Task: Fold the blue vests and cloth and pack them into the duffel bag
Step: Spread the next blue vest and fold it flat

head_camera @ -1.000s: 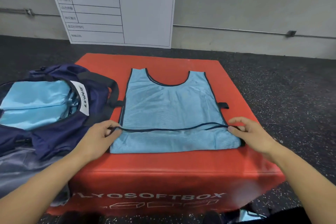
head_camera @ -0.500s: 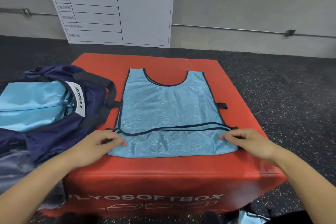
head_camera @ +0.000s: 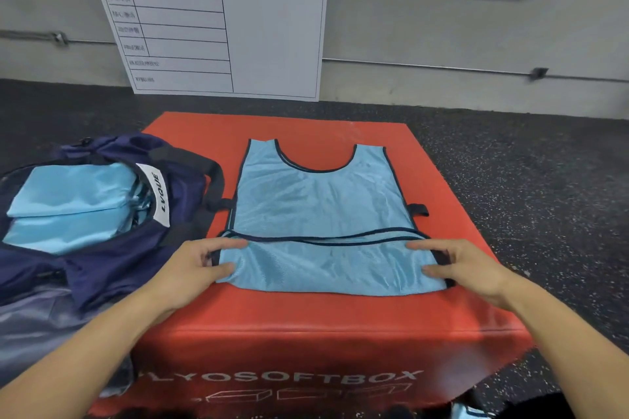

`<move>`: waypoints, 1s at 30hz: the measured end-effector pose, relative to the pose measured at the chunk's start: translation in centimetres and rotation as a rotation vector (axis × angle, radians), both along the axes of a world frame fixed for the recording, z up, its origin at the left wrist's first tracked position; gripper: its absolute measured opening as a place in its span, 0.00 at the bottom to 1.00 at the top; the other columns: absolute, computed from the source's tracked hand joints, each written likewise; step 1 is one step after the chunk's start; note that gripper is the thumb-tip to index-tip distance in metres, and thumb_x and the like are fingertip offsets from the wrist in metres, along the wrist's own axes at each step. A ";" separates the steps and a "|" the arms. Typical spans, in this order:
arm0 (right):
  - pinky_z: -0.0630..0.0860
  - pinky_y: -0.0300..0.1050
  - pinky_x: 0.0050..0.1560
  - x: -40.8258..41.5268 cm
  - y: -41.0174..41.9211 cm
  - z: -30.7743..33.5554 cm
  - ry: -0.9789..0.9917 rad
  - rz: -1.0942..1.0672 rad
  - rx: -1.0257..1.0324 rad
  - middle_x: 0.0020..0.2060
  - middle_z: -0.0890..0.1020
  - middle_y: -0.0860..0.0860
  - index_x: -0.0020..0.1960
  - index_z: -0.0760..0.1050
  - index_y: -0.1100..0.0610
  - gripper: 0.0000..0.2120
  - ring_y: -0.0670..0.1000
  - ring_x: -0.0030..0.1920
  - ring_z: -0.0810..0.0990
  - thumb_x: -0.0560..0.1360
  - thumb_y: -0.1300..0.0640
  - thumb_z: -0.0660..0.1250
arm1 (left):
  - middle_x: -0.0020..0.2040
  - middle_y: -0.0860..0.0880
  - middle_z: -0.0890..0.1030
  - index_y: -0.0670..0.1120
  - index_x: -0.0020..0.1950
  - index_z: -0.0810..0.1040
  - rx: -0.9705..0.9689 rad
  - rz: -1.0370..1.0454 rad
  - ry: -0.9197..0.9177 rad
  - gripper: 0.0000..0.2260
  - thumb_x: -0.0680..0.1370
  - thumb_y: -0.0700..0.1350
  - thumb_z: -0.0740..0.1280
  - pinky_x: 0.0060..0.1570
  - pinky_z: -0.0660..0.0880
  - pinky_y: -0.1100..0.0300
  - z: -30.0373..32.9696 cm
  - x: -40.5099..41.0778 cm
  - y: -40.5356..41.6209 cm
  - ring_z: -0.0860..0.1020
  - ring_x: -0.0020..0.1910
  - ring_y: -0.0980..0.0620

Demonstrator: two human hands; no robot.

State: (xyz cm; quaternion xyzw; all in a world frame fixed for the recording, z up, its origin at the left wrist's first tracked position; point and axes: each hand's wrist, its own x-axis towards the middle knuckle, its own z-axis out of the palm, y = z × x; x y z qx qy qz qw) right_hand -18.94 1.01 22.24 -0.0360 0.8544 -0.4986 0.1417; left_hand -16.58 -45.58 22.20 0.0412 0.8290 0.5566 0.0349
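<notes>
Vest hem now folded up; both hands have slid nearer, pinching the fold's corners.

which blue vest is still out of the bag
The blue vest spread on the red soft box, its bottom hem folded up under both hands. The other blue pieces sit folded inside the navy duffel bag.

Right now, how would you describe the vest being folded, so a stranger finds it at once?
Find the red soft box on the dark floor. The light blue vest lies flat on its top, its lower part folded up, both hands at the fold's ends. Unlike the blue pieces packed inside the navy duffel bag beside it, it lies spread out.
</notes>
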 end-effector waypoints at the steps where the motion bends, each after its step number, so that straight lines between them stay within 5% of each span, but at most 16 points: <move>1: 0.68 0.42 0.73 0.0 0.1 0.1 -0.011 -0.006 -0.007 0.65 0.81 0.41 0.65 0.82 0.45 0.25 0.39 0.68 0.76 0.74 0.68 0.75 | 0.28 0.55 0.76 0.49 0.59 0.83 -0.023 0.006 -0.019 0.16 0.77 0.31 0.70 0.28 0.63 0.73 -0.1 0.0 -0.2 0.65 0.24 0.61; 2: 0.68 0.43 0.73 0.1 0.3 0.1 -0.026 -0.008 -0.014 0.66 0.80 0.42 0.66 0.81 0.44 0.27 0.40 0.68 0.76 0.74 0.69 0.75 | 0.26 0.57 0.71 0.49 0.60 0.83 -0.050 0.013 -0.032 0.17 0.77 0.31 0.70 0.26 0.61 0.71 -0.2 0.1 -0.4 0.64 0.23 0.61; 4: 0.68 0.47 0.75 0.3 0.5 -0.1 -0.058 0.007 -0.025 0.67 0.80 0.43 0.67 0.80 0.44 0.29 0.41 0.69 0.76 0.73 0.70 0.74 | 0.30 0.60 0.75 0.51 0.59 0.82 -0.069 0.019 -0.064 0.20 0.77 0.29 0.69 0.29 0.65 0.74 -0.2 0.2 -0.8 0.70 0.25 0.63; 7: 0.67 0.52 0.76 0.6 0.9 -0.5 -0.124 0.018 -0.023 0.67 0.80 0.44 0.67 0.80 0.45 0.31 0.45 0.70 0.76 0.72 0.72 0.73 | 0.56 0.56 0.83 0.52 0.60 0.81 -0.042 0.037 -0.142 0.23 0.75 0.26 0.67 0.45 0.72 0.77 -0.2 0.4 -1.2 0.81 0.48 0.69; 9: 0.68 0.53 0.76 0.9 1.1 -0.6 -0.193 0.027 -0.034 0.67 0.80 0.45 0.67 0.80 0.45 0.32 0.45 0.70 0.76 0.71 0.73 0.73 | 0.61 0.55 0.81 0.51 0.62 0.81 -0.062 0.023 -0.187 0.23 0.74 0.27 0.66 0.48 0.72 0.76 -0.1 0.7 -1.4 0.79 0.51 0.70; 11: 0.67 0.53 0.76 1.3 1.1 -0.4 -0.240 0.049 -0.026 0.67 0.80 0.45 0.66 0.81 0.45 0.32 0.45 0.70 0.75 0.70 0.72 0.74 | 0.55 0.55 0.81 0.51 0.65 0.80 -0.119 0.011 -0.192 0.24 0.75 0.29 0.66 0.41 0.69 0.76 0.1 1.1 -1.4 0.77 0.42 0.71; 13: 0.66 0.51 0.77 1.8 1.0 -0.2 -0.253 0.056 -0.003 0.68 0.79 0.45 0.66 0.81 0.45 0.31 0.44 0.70 0.74 0.70 0.72 0.74 | 0.39 0.54 0.79 0.51 0.66 0.80 -0.138 0.020 -0.175 0.24 0.75 0.30 0.66 0.30 0.66 0.72 0.2 1.5 -1.4 0.72 0.26 0.64; 16: 0.67 0.49 0.76 2.7 0.7 0.3 -0.272 0.065 0.001 0.68 0.79 0.45 0.65 0.81 0.45 0.31 0.44 0.70 0.75 0.70 0.72 0.74 | 0.29 0.59 0.77 0.51 0.64 0.79 -0.161 0.046 -0.167 0.23 0.76 0.28 0.65 0.25 0.64 0.71 1.1 2.5 -1.3 0.68 0.21 0.62; 18: 0.68 0.47 0.75 3.4 0.6 0.7 -0.284 0.082 0.002 0.69 0.78 0.45 0.66 0.81 0.45 0.31 0.44 0.70 0.74 0.70 0.72 0.73 | 0.46 0.53 0.85 0.51 0.66 0.78 -0.185 0.009 -0.187 0.24 0.76 0.28 0.65 0.29 0.66 0.72 1.3 3.1 -1.5 0.75 0.29 0.64; 20: 0.67 0.44 0.74 4.3 0.4 1.4 -0.289 0.110 0.023 0.70 0.77 0.45 0.67 0.80 0.46 0.31 0.43 0.71 0.72 0.72 0.73 0.73 | 0.60 0.49 0.81 0.50 0.68 0.77 -0.201 -0.038 -0.231 0.25 0.76 0.28 0.66 0.34 0.67 0.74 1.4 4.0 -2.1 0.80 0.45 0.62; 22: 0.65 0.38 0.72 5.3 0.1 2.2 -0.280 0.144 0.068 0.70 0.74 0.42 0.69 0.78 0.46 0.31 0.42 0.73 0.67 0.73 0.71 0.73 | 0.60 0.50 0.81 0.50 0.69 0.76 -0.229 -0.087 -0.256 0.26 0.76 0.28 0.65 0.33 0.67 0.73 1.8 5.1 -2.4 0.80 0.46 0.64; 24: 0.65 0.33 0.68 6.2 -0.1 2.7 -0.279 0.171 0.089 0.70 0.72 0.40 0.70 0.77 0.45 0.31 0.40 0.73 0.65 0.73 0.71 0.73 | 0.47 0.60 0.78 0.48 0.70 0.74 -0.204 -0.109 -0.277 0.25 0.78 0.27 0.65 0.30 0.66 0.74 2.0 6.0 -2.3 0.77 0.31 0.67; 26: 0.63 0.36 0.71 6.9 -0.2 3.2 -0.268 0.198 0.102 0.71 0.72 0.39 0.69 0.77 0.43 0.31 0.39 0.74 0.64 0.73 0.69 0.74 | 0.40 0.64 0.78 0.49 0.69 0.73 -0.185 -0.140 -0.285 0.24 0.79 0.28 0.66 0.30 0.67 0.74 2.6 6.9 -2.4 0.78 0.32 0.68; 28: 0.63 0.38 0.74 7.2 -0.2 3.7 -0.244 0.198 0.093 0.72 0.73 0.39 0.70 0.77 0.43 0.32 0.36 0.72 0.67 0.73 0.69 0.74 | 0.53 0.61 0.81 0.52 0.70 0.75 -0.159 -0.155 -0.298 0.24 0.78 0.30 0.68 0.39 0.71 0.73 2.7 7.0 -3.0 0.81 0.48 0.68; 30: 0.66 0.34 0.71 7.2 0.1 4.3 -0.210 0.180 0.080 0.71 0.74 0.39 0.71 0.76 0.45 0.33 0.35 0.71 0.68 0.73 0.70 0.74 | 0.62 0.57 0.80 0.54 0.69 0.75 -0.137 -0.150 -0.286 0.25 0.78 0.32 0.70 0.45 0.72 0.73 3.3 7.0 -3.2 0.79 0.53 0.69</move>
